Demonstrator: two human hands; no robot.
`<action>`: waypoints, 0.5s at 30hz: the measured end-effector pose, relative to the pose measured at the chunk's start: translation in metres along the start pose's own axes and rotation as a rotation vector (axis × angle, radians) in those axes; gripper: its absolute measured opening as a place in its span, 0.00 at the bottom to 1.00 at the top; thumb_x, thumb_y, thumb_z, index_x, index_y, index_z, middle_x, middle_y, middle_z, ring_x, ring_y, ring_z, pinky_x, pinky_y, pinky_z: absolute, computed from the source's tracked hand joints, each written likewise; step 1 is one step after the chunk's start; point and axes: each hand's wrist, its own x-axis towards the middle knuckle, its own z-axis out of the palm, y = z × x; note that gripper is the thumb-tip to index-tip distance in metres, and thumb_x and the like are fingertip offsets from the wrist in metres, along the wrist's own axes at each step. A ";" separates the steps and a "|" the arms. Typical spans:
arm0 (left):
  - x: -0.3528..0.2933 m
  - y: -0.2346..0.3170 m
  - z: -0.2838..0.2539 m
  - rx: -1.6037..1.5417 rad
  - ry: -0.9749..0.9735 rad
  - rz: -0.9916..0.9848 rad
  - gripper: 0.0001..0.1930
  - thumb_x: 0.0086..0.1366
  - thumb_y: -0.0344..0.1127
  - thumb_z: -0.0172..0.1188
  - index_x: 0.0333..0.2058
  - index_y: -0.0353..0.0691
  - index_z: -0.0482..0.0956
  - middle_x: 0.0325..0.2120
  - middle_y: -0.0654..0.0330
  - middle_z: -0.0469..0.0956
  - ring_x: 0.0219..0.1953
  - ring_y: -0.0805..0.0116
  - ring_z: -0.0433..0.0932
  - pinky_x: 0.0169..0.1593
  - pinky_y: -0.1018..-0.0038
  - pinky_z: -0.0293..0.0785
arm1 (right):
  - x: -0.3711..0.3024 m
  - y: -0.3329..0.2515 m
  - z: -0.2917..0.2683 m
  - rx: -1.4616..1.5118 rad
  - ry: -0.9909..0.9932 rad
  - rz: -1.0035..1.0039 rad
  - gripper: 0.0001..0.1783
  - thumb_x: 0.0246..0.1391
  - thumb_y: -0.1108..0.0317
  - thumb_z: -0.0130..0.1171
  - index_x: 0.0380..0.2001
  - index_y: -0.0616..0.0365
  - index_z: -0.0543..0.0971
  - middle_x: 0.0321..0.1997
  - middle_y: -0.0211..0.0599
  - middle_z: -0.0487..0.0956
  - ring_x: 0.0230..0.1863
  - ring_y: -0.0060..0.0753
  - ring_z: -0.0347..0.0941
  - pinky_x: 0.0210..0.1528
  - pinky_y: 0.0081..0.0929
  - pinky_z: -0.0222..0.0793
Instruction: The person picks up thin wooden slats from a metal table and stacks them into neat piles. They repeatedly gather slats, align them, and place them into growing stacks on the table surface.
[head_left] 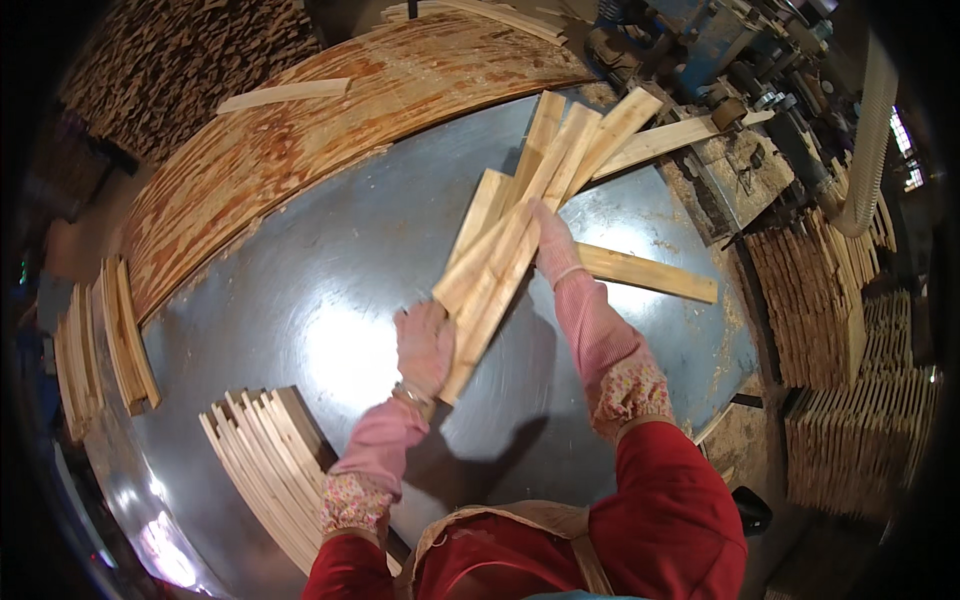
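Note:
My left hand (425, 346), in a pink glove, closes round the near ends of a few pale wooden slats (496, 268). Farther up, my right hand (556, 242), gloved alike, grips the same slats along their right edge; its fingertips are partly hidden. The slats slant away from me to the right above a shiny metal tabletop (250, 300). Beyond and under them, loose slats fan out, and I cannot tell whether the farthest ones are held. One separate slat (660, 274) lies right of my right hand.
A neat stack of slats (262, 470) rests at the table's near left. A worn plywood sheet (330, 140) borders the far side, with one slat (285, 95) on it. Machinery (715, 60) and a ribbed hose (876, 140) stand far right, above piled boards (800, 300).

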 end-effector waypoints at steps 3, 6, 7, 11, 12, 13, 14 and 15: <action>-0.084 0.061 -0.017 0.076 -0.443 -0.069 0.16 0.65 0.43 0.59 0.46 0.40 0.79 0.42 0.52 0.76 0.51 0.49 0.73 0.60 0.50 0.61 | -0.059 0.027 -0.033 -0.380 -0.033 0.001 0.32 0.67 0.54 0.68 0.64 0.67 0.77 0.54 0.44 0.84 0.55 0.43 0.82 0.61 0.36 0.77; -0.205 0.096 -0.013 -0.255 -0.388 0.324 0.13 0.65 0.50 0.63 0.40 0.49 0.79 0.43 0.56 0.81 0.51 0.50 0.76 0.61 0.52 0.63 | -0.149 0.051 -0.067 -1.162 -0.166 -0.103 0.29 0.66 0.56 0.67 0.61 0.67 0.80 0.53 0.45 0.86 0.57 0.42 0.81 0.62 0.37 0.75; -0.239 0.100 -0.002 -0.343 -0.522 0.236 0.13 0.66 0.50 0.63 0.39 0.48 0.79 0.40 0.55 0.81 0.48 0.49 0.76 0.60 0.53 0.64 | -0.179 0.053 -0.070 -1.149 -0.224 -0.090 0.28 0.65 0.56 0.67 0.60 0.66 0.80 0.53 0.46 0.86 0.57 0.43 0.81 0.62 0.37 0.75; -0.315 0.115 0.004 -0.569 -0.665 -0.191 0.13 0.71 0.47 0.62 0.42 0.44 0.76 0.29 0.49 0.78 0.37 0.41 0.76 0.52 0.56 0.72 | -0.269 0.054 -0.087 -1.267 -0.358 -0.110 0.27 0.65 0.54 0.63 0.57 0.63 0.82 0.52 0.51 0.86 0.56 0.49 0.83 0.61 0.39 0.74; -0.317 0.115 0.002 -0.647 -0.605 -0.319 0.13 0.72 0.46 0.62 0.44 0.44 0.76 0.29 0.50 0.78 0.37 0.42 0.76 0.51 0.56 0.72 | -0.283 0.044 -0.076 -1.266 -0.391 -0.040 0.27 0.65 0.53 0.62 0.57 0.64 0.82 0.51 0.52 0.86 0.55 0.50 0.83 0.60 0.39 0.74; -0.317 0.118 -0.002 -0.720 -0.542 -0.439 0.14 0.73 0.46 0.62 0.46 0.44 0.76 0.28 0.51 0.77 0.36 0.44 0.77 0.49 0.55 0.73 | -0.293 0.037 -0.066 -1.263 -0.418 0.026 0.27 0.65 0.53 0.61 0.57 0.64 0.82 0.51 0.53 0.86 0.55 0.50 0.83 0.60 0.40 0.74; -0.317 0.134 -0.003 -0.788 -0.339 -0.556 0.17 0.74 0.47 0.62 0.52 0.41 0.76 0.32 0.53 0.80 0.39 0.48 0.79 0.49 0.56 0.74 | -0.294 0.044 -0.061 -1.319 -0.401 -0.024 0.27 0.65 0.53 0.61 0.56 0.65 0.82 0.50 0.53 0.86 0.53 0.50 0.83 0.59 0.39 0.75; -0.307 0.146 -0.003 -0.937 -0.235 -0.623 0.23 0.75 0.48 0.61 0.59 0.38 0.73 0.41 0.53 0.80 0.46 0.52 0.78 0.55 0.59 0.72 | -0.294 0.055 -0.055 -1.374 -0.389 -0.076 0.27 0.65 0.53 0.61 0.55 0.66 0.82 0.49 0.54 0.86 0.52 0.49 0.83 0.58 0.39 0.75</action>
